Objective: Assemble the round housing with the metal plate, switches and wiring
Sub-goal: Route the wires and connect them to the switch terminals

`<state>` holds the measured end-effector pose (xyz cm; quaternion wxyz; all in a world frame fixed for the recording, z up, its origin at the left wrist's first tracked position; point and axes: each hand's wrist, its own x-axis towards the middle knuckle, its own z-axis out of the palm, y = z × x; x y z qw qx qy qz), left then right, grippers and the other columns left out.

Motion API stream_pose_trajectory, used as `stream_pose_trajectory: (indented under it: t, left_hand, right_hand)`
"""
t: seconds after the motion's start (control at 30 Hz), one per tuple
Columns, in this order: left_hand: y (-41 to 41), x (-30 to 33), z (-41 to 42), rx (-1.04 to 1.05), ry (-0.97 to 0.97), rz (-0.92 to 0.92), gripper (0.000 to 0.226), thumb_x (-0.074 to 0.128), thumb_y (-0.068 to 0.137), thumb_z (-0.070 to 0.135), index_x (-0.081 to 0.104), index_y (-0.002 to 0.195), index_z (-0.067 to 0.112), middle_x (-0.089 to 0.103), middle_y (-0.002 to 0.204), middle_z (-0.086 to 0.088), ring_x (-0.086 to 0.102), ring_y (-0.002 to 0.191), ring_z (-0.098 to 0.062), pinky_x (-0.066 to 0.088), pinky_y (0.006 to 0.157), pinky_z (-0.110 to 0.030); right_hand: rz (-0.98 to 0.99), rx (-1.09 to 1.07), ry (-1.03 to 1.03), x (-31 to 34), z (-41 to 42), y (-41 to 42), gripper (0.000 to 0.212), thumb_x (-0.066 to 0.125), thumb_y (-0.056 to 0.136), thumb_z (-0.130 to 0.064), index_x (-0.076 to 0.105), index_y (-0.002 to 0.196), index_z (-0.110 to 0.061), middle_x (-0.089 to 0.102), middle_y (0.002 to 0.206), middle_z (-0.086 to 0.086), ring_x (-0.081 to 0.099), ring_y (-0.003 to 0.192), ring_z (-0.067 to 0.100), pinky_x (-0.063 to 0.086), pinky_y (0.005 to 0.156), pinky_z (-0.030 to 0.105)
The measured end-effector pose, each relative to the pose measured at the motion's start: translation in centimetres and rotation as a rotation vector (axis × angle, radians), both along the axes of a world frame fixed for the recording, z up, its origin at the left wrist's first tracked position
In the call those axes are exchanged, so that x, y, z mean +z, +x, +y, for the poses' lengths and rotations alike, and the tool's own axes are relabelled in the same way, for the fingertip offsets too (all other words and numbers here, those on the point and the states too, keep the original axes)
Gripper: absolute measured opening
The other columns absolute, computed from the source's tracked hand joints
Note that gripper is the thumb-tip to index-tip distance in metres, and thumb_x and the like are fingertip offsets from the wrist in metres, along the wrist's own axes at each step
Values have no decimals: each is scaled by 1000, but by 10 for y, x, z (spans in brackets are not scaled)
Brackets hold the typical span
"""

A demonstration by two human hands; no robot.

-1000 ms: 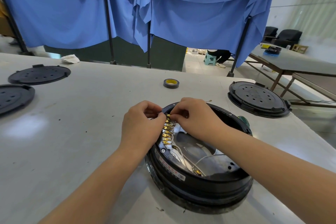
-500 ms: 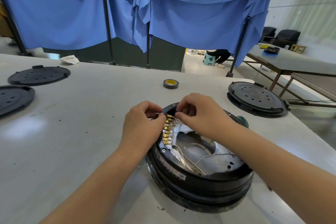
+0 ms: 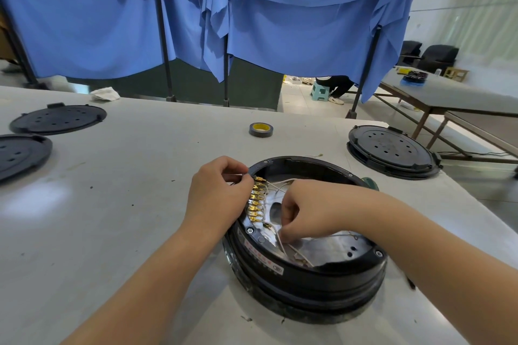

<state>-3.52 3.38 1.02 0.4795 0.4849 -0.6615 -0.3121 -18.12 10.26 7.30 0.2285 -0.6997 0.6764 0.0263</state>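
Note:
The round black housing (image 3: pixel 308 280) stands on the white table in front of me. Inside it lies a shiny metal plate (image 3: pixel 333 246) with white wires (image 3: pixel 283 185) across it. A row of several brass terminals (image 3: pixel 256 204) runs along the housing's left inner rim. My left hand (image 3: pixel 218 199) curls over the left rim and pinches at the topmost terminal. My right hand (image 3: pixel 305 210) is inside the housing, fingers curled down, pinching a white wire end low on the plate.
A roll of dark tape (image 3: pixel 260 129) with a yellow core lies behind the housing. Black round covers rest at the right (image 3: pixel 392 152) and at the left (image 3: pixel 57 119), (image 3: pixel 19 154). Blue curtains hang behind the table. A second table (image 3: pixel 462 98) stands far right.
My right hand has left the top terminal and moved down and toward me into the housing, onto a wire. My left hand has stayed at the rim.

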Motion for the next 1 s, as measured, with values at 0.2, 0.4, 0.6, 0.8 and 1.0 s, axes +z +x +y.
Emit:
stream_pose_trajectory:
  t: [0.2, 0.4, 0.6, 0.8, 1.0]
  left_hand:
    - [0, 0, -1, 0, -18, -19, 15, 70, 79, 16, 67, 77, 30, 67, 73, 17, 62, 71, 10, 45, 59, -11]
    - [-1, -1, -1, -2, -17, -23, 15, 69, 80, 15, 67, 77, 30, 67, 74, 17, 64, 72, 7, 44, 60, -12]
    - [0, 0, -1, -18, -7, -27, 13, 69, 81, 17, 67, 79, 30, 67, 76, 17, 63, 73, 7, 44, 59, -12]
    - [2, 2, 0, -48, -44, -74, 8, 66, 85, 21, 68, 86, 28, 65, 89, 19, 59, 93, 0, 36, 70, -10]
    - [1, 10, 11, -135, -164, -44, 6, 65, 87, 32, 70, 85, 29, 68, 92, 18, 52, 98, 8, 35, 76, -4]
  right_hand:
    - [-9, -13, 8, -6, -2, 2, 24, 68, 79, -29, 74, 81, -5, 57, 66, 2, 45, 56, 14, 37, 54, 27]
    - [-6, -41, -14, -7, -1, 0, 26, 65, 80, -29, 68, 76, -4, 53, 64, 2, 42, 54, 15, 35, 53, 26]
    - [-75, -109, -11, -1, 0, -9, 20, 61, 84, -26, 59, 68, -13, 55, 63, 2, 48, 52, 15, 40, 49, 21]
    - [-250, -146, -168, 4, -3, -24, 16, 62, 82, -26, 67, 68, -19, 63, 64, -4, 53, 59, 10, 49, 64, 29]
    - [-563, -127, -357, -1, -1, -29, 12, 65, 87, -27, 69, 78, -20, 64, 63, -10, 57, 58, 1, 50, 61, 18]
